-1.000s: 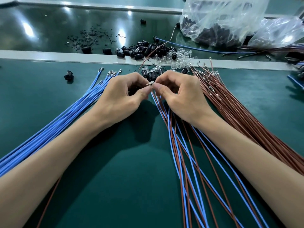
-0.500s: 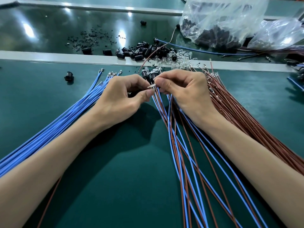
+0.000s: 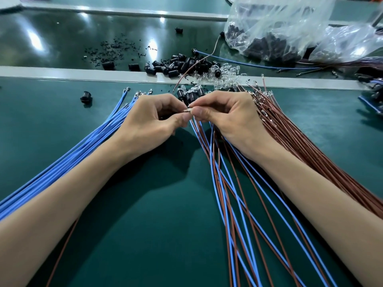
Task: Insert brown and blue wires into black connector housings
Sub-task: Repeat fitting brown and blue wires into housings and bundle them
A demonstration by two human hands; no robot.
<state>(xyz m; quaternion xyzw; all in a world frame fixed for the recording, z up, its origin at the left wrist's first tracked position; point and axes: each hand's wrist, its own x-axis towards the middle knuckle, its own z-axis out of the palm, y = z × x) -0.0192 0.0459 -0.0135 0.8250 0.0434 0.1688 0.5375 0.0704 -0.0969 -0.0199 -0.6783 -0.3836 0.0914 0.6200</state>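
My left hand (image 3: 151, 121) and my right hand (image 3: 230, 119) meet at the middle of the green mat. Between their fingertips shows a small silver wire terminal (image 3: 187, 110), pinched by my right thumb and forefinger. My left fingers curl round a small dark piece, mostly hidden, that looks like a black housing. The held wire's colour is hidden under my right hand. Loose blue wires (image 3: 83, 150) fan out on the left, brown wires (image 3: 300, 146) on the right. Paired blue and brown wires (image 3: 226, 183) run down the middle.
Black housings (image 3: 182, 64) and clear bulbs (image 3: 226, 76) lie heaped along the pale rail (image 3: 62, 71) behind my hands. One housing (image 3: 86, 98) lies alone at the left. Plastic bags of parts (image 3: 279, 27) sit at the back right. Black crumbs (image 3: 116, 50) dot the far surface.
My right hand rose slightly, then settled back against my left fingertips. The terminal stays between them. My left hand has hardly moved.
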